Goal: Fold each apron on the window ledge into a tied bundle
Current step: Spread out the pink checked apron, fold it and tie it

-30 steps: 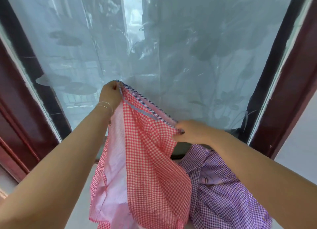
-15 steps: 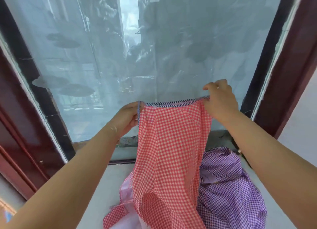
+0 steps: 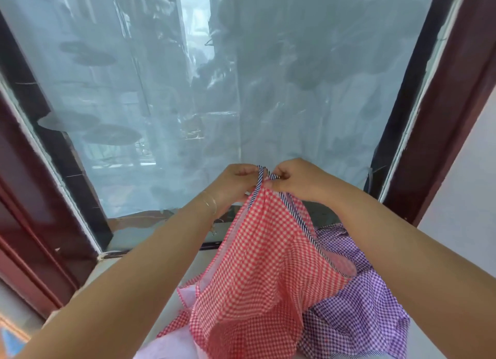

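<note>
A red-and-white checked apron [image 3: 257, 272] with a blue-striped top hem hangs in front of me over the ledge. My left hand [image 3: 233, 182] and my right hand [image 3: 294, 178] pinch its two top corners, held together at the middle so the cloth is doubled lengthwise. Its lower part lies crumpled on the white window ledge [image 3: 150, 291]. A purple checked apron [image 3: 357, 310] lies in a heap on the ledge to the right, partly under the red one and my right forearm.
The frosted window pane [image 3: 214, 90] stands close behind my hands. Dark red window frames [image 3: 451, 103] close in on both sides, and a white wall [image 3: 467, 197] is at the right.
My hands were holding the striped top hem stretched wide; they have come together at the middle, folding the red apron in half. The apron sits lower over the ledge.
</note>
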Demonstrator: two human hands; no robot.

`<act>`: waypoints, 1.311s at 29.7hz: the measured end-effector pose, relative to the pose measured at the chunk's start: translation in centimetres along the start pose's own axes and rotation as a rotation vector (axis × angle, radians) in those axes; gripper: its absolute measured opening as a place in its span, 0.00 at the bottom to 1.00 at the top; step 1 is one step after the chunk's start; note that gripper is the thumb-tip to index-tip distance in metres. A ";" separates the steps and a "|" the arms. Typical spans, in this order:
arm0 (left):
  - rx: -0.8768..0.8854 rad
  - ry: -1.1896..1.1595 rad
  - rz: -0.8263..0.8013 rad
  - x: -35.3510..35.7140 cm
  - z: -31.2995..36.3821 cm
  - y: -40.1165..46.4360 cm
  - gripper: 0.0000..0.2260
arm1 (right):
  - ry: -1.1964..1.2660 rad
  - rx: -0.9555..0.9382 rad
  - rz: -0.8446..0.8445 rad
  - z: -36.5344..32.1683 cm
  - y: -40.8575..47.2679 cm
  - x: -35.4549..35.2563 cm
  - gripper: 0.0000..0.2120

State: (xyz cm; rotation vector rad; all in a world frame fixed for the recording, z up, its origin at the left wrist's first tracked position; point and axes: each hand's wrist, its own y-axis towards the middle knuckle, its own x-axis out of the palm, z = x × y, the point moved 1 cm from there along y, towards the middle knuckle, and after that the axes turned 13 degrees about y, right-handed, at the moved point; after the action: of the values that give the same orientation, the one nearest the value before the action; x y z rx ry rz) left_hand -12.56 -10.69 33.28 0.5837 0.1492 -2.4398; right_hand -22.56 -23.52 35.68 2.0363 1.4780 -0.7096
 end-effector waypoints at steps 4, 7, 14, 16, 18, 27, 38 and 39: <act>-0.097 0.201 -0.088 0.1 -0.6 0.2 0.33 | -0.055 0.036 -0.124 0.2 -0.5 0.7 0.15; -0.267 -0.029 -0.141 -0.8 -1.2 0.8 0.40 | 0.156 0.048 -0.261 0.9 -1.2 0.7 0.08; -0.695 -0.659 0.137 -2.1 -9.6 2.1 0.34 | 0.935 0.294 -0.152 4.5 -0.7 1.0 0.08; -0.720 -0.665 0.176 -2.0 -11.4 1.5 0.33 | 0.964 0.309 -0.102 5.3 -0.5 1.0 0.08; -0.613 -0.494 0.156 -1.3 -12.4 1.1 0.31 | 0.879 0.287 -0.081 6.1 -0.5 1.0 0.07; -0.015 0.072 0.135 3.8 -5.4 0.5 0.06 | 0.436 0.219 0.107 5.7 0.6 1.8 0.05; 0.276 0.427 0.591 4.2 -4.5 -0.2 0.04 | 0.407 0.075 0.336 4.7 -0.5 2.0 0.03; 0.287 0.446 0.586 4.3 -4.5 -0.3 0.04 | 0.407 0.068 0.363 4.6 -0.6 2.1 0.03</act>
State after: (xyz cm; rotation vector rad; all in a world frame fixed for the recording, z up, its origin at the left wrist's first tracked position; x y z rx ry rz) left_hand -14.14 -11.69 27.35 1.1188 -0.1760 -1.7458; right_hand -23.07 -25.08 30.88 2.5188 1.2382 -0.2070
